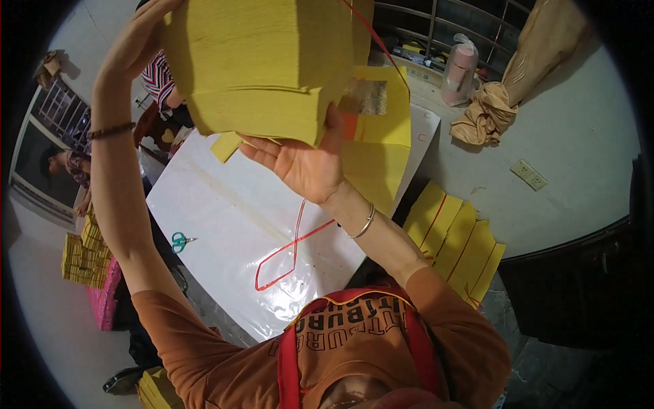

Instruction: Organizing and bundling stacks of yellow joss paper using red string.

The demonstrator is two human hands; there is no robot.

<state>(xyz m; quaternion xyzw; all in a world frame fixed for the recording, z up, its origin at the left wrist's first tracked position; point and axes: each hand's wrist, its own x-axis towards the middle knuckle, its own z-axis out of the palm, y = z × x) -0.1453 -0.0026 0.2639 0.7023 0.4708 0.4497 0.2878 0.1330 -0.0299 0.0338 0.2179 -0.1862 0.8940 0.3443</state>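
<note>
A thick stack of yellow paper sheets (245, 61) is raised above the table, filling the top of the view. My left hand (139, 41) grips its upper left side; those fingertips are partly cut off by the view's edge. Under the lower right corner, my right hand (303, 160) supports the stack, palm up, thumb against its side and fingers beneath. A small yellow piece (226, 146) shows below the stack. Behind my right hand lies a large yellow sheet or wrapper (378, 163) with an orange patch. A red strap (276, 278) lies looped on the white table (225, 211).
Green-handled scissors (180, 243) lie at the table's left. Tied yellow bundles (453, 245) stand right of the table; more yellow stacks (85, 252) sit far left near a person (71, 167). Another person in a striped top (158, 78) is behind my left arm. Brown cloth (485, 116) hangs at the window.
</note>
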